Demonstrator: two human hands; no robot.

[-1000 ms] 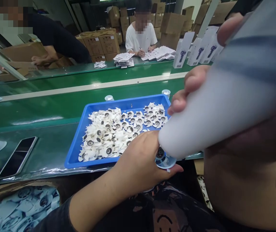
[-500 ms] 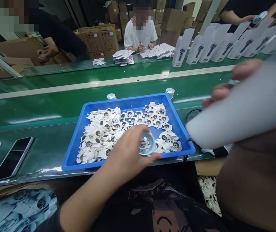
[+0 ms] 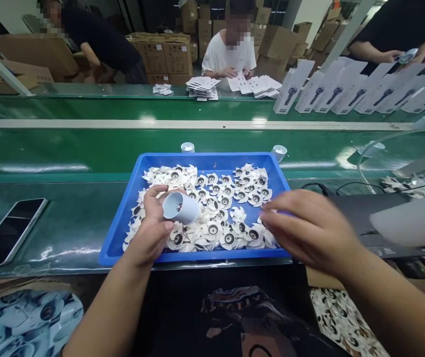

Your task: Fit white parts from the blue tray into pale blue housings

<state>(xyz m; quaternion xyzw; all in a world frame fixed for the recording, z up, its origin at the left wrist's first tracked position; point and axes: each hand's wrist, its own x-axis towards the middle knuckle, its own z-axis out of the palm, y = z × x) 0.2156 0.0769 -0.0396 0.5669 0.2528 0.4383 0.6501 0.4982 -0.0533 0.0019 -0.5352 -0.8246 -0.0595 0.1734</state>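
Note:
A blue tray (image 3: 123,238) holds several white fan blades (image 3: 215,198) with dark hubs. My left hand (image 3: 151,230) is over the tray's near left part and holds a small white cup-shaped part (image 3: 181,208), tilted with its opening toward me. My right hand (image 3: 309,230) hovers palm down at the tray's near right corner, blurred, with its fingertips at the fan blades there and nothing visibly in it. A blurred white tube-shaped body (image 3: 409,223) sits at the far right, apart from my right hand.
Two small white cups (image 3: 187,147) (image 3: 279,151) stand on the green conveyor (image 3: 67,148) behind the tray. A phone (image 3: 7,233) lies at left. White cartons (image 3: 324,94) and leaflet stacks (image 3: 202,88) line the far side, where other people work. Bags of parts (image 3: 22,322) sit by my lap.
My right hand let go of the white body, now at the far right, and dropped to the tray's right corner. My left hand carried the small cup part leftward over the tray.

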